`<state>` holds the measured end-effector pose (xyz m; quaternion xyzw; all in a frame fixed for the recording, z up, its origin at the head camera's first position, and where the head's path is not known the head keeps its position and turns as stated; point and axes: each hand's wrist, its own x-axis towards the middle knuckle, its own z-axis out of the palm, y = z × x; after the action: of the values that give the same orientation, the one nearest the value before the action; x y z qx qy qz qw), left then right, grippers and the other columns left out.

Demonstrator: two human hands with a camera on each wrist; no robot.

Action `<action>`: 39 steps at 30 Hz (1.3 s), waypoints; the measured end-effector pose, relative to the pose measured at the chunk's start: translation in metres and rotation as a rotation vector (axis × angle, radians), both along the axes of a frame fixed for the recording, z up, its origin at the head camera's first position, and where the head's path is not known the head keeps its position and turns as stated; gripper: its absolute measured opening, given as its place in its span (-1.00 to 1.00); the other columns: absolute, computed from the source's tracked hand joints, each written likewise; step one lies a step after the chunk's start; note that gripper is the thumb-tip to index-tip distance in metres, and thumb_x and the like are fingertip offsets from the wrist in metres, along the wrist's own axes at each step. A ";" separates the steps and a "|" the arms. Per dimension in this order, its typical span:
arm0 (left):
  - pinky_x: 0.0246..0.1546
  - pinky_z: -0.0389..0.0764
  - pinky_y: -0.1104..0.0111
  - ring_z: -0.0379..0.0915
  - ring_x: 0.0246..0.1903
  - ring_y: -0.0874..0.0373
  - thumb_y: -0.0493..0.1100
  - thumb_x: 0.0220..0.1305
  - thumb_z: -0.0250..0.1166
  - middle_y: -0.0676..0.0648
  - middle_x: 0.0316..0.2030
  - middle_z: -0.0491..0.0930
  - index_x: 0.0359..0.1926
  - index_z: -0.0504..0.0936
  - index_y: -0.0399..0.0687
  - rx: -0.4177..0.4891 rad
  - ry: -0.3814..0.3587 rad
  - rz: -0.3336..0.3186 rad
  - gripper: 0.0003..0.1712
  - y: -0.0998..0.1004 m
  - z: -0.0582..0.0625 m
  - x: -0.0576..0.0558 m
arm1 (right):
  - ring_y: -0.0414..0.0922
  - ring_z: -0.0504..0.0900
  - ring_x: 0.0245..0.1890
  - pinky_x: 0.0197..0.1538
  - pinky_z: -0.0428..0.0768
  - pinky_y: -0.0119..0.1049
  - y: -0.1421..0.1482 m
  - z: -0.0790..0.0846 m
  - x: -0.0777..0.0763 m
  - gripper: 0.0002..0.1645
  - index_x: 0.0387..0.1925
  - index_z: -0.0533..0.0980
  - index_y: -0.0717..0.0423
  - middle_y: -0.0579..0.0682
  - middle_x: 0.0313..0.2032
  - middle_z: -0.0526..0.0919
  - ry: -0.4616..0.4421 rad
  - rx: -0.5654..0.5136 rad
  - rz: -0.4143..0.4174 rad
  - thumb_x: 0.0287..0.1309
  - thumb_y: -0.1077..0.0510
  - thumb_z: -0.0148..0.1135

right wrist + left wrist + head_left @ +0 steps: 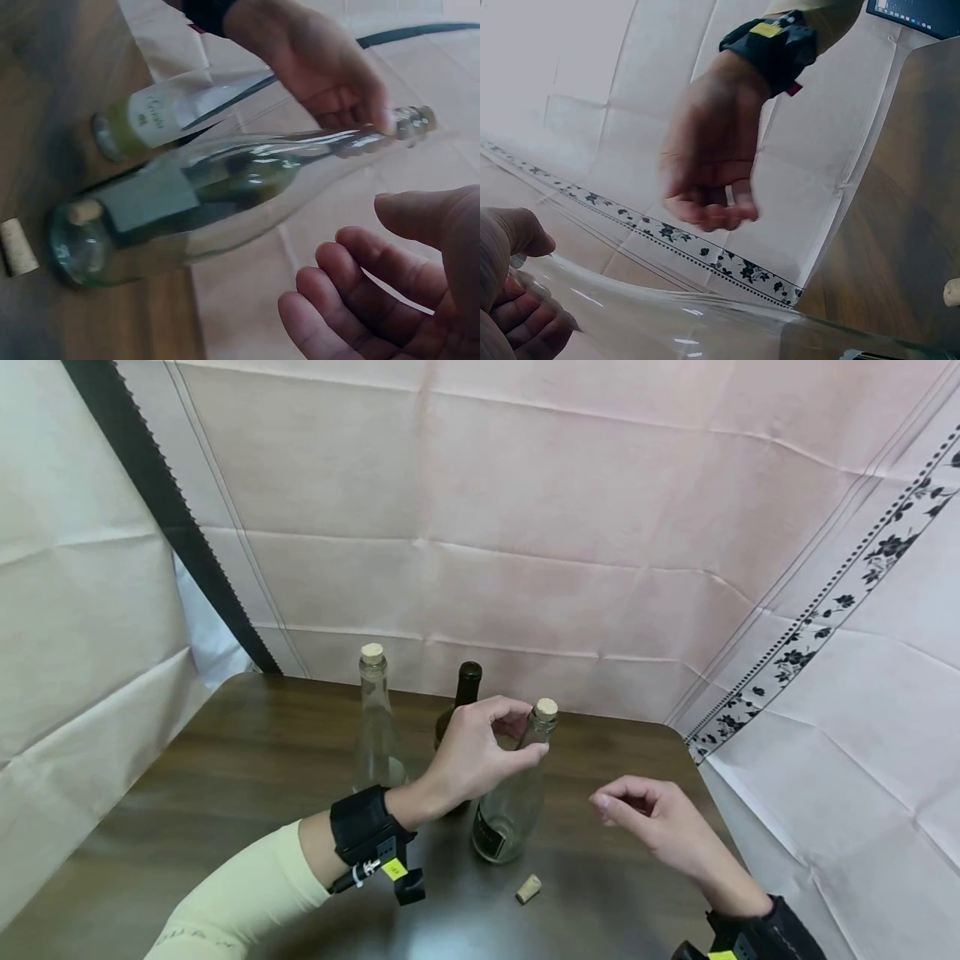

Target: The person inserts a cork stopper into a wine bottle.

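The clear glass bottle (512, 793) — corked, tilted rightwards — stands on the table, dark label low down.

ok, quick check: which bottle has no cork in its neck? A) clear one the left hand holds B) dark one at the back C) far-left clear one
B: the dark bottle shows an open mouth, while the far-left clear bottle and the clear bottle gripped by the left hand are both corked.

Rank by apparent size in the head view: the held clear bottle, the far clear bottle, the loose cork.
1. Held clear bottle, gripped by the left hand, and far clear bottle: unsure, since the held one is nearer.
2. Loose cork, smallest.
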<state>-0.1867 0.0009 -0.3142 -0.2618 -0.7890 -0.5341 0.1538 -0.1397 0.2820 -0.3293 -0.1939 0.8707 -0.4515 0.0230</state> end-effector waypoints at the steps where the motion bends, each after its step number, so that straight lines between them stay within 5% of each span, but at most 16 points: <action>1: -0.09 0.76 0.27 0.66 -0.21 0.27 -0.12 0.15 0.57 0.05 -0.18 0.74 0.00 0.75 -0.03 -0.001 0.003 0.003 -0.62 0.002 0.000 -0.003 | -0.22 0.78 -0.28 -0.15 0.75 -0.34 0.001 -0.004 0.000 -0.82 -0.14 0.71 0.10 -0.15 -0.30 0.78 -0.023 -0.007 0.002 0.47 0.11 0.26; 11: -0.10 0.72 0.42 0.66 -0.20 0.26 -0.09 0.18 0.56 0.03 -0.17 0.73 0.03 0.75 -0.06 0.031 0.005 -0.006 -0.60 0.015 -0.003 -0.020 | -0.18 0.72 -0.34 -0.21 0.71 -0.33 0.005 -0.034 -0.001 -0.76 -0.17 0.69 0.14 0.03 -0.34 0.73 -0.138 -0.024 -0.001 0.47 0.05 0.25; 19: -0.05 0.77 0.19 0.68 -0.19 0.19 -0.12 0.19 0.55 -0.03 -0.17 0.74 0.03 0.74 -0.11 0.041 0.000 -0.019 -0.61 0.020 -0.004 -0.028 | -0.12 0.71 -0.33 -0.21 0.68 -0.33 0.004 -0.044 0.001 -0.74 -0.20 0.69 0.14 0.00 -0.33 0.72 -0.185 -0.031 0.005 0.47 0.03 0.26; 25: 0.04 0.75 0.24 0.67 -0.10 0.19 -0.06 0.25 0.54 -0.01 -0.09 0.72 0.11 0.70 -0.08 -0.011 -0.047 -0.035 -0.55 0.023 -0.004 -0.028 | -0.11 0.67 -0.38 -0.25 0.64 -0.33 0.006 -0.047 0.001 -0.77 -0.21 0.68 0.12 0.01 -0.38 0.69 -0.171 -0.037 -0.015 0.46 0.04 0.27; 33: 0.14 0.71 0.29 0.66 0.01 0.19 -0.08 0.28 0.52 0.00 0.04 0.69 0.20 0.65 -0.02 -0.091 -0.072 -0.031 -0.50 0.010 -0.022 -0.010 | -0.16 0.74 -0.30 -0.16 0.73 -0.33 -0.009 -0.060 0.004 -0.72 -0.14 0.69 0.19 0.03 -0.31 0.76 -0.199 -0.103 -0.135 0.40 0.02 0.34; 39: 0.12 0.71 0.29 0.65 -0.02 0.22 -0.06 0.29 0.51 0.02 0.02 0.69 0.17 0.67 -0.03 -0.143 -0.074 -0.026 -0.53 -0.013 -0.048 0.012 | -0.15 0.73 -0.32 -0.18 0.72 -0.32 -0.020 -0.075 0.007 -0.72 -0.12 0.69 0.22 0.05 -0.32 0.75 -0.203 -0.146 -0.227 0.32 0.06 0.42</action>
<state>-0.1748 -0.0120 -0.3624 -0.2623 -0.8268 -0.4877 0.0986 -0.1329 0.2621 -0.4045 -0.0487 0.8450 -0.5306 0.0456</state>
